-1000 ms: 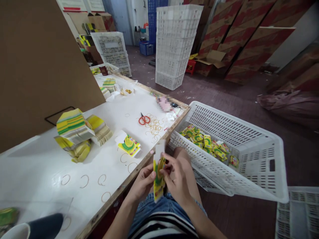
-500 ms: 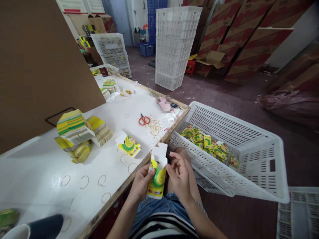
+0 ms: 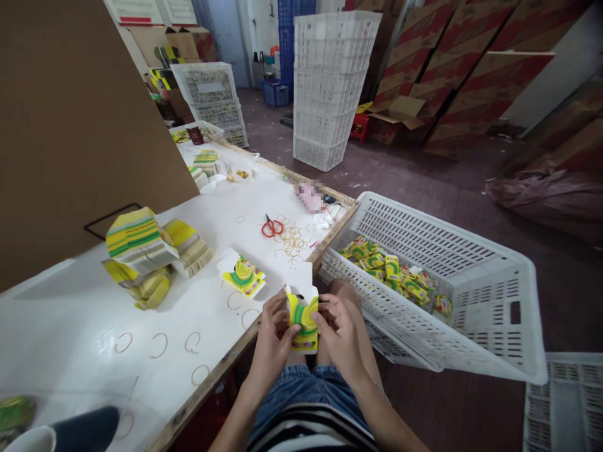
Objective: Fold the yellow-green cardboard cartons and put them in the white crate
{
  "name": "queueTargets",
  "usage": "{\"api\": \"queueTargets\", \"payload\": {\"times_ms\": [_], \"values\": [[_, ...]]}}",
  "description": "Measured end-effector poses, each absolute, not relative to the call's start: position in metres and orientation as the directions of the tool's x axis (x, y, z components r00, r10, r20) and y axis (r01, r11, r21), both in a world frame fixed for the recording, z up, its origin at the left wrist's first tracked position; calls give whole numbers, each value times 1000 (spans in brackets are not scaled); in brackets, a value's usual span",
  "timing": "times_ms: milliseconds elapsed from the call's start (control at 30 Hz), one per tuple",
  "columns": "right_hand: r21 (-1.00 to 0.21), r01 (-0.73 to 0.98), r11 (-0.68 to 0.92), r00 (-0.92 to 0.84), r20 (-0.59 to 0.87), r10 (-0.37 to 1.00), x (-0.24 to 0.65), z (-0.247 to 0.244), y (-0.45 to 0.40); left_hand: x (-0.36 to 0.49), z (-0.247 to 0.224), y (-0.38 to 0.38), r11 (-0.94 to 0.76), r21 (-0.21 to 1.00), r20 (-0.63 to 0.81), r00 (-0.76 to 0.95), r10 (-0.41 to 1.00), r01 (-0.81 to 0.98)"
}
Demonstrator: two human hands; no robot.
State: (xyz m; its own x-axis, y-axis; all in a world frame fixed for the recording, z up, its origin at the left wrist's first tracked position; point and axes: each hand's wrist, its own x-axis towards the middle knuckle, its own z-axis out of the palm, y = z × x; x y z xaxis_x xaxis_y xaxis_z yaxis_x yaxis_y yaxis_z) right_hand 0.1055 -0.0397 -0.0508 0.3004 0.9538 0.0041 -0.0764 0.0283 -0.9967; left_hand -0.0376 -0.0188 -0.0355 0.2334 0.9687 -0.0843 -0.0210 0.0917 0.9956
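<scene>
Between my two hands, above my lap, is a small yellow and green printed carton with a white flap standing up at its top end. My left hand grips its left edge, thumb on the printed face. On the opposite edge, my right hand pinches it with thumb and fingers. Nearby on the white table lies a little stack of flat printed cartons. Farther left sit bundles of the same cartons, piled up on one another.
Red-handled scissors lie beside scattered rubber bands. At my right a white plastic crate holds several small yellow-green boxes. A tall brown board stands at the left. Stacked white crates rise behind the table.
The carton has been raised slightly and turned more upright. My right hand has closed in on its right edge, where before its fingers were spread. The cartons on the table stay put.
</scene>
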Motion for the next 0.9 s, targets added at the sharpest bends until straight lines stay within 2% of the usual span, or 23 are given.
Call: {"api": "queueTargets", "payload": {"times_ms": [133, 333, 533, 700, 800, 900], "values": [[-994, -84, 76, 199, 58, 978, 111, -47, -40, -44, -32, -17, 144, 983, -94, 371, 924, -111], [-992, -111, 53, 60, 46, 997, 124, -38, -40, -54, -20, -13, 258, 943, -110, 537, 836, -208], [-994, -106, 29, -81, 38, 996, 133, -27, -38, -50, -19, -20, 331, 913, -143, 570, 809, -241], [-998, -18, 52, -18, 52, 998, 130, -26, -36, -52, -22, -21, 319, 920, -158, 529, 834, -228], [-995, -81, 54, 81, 48, 996, 126, -31, -37, -54, -22, -17, 325, 926, -186, 518, 835, -191], [-992, -122, 38, 98, 26, 995, 124, -36, -37, -55, -21, -15, 321, 933, -193, 533, 824, -160]]}}
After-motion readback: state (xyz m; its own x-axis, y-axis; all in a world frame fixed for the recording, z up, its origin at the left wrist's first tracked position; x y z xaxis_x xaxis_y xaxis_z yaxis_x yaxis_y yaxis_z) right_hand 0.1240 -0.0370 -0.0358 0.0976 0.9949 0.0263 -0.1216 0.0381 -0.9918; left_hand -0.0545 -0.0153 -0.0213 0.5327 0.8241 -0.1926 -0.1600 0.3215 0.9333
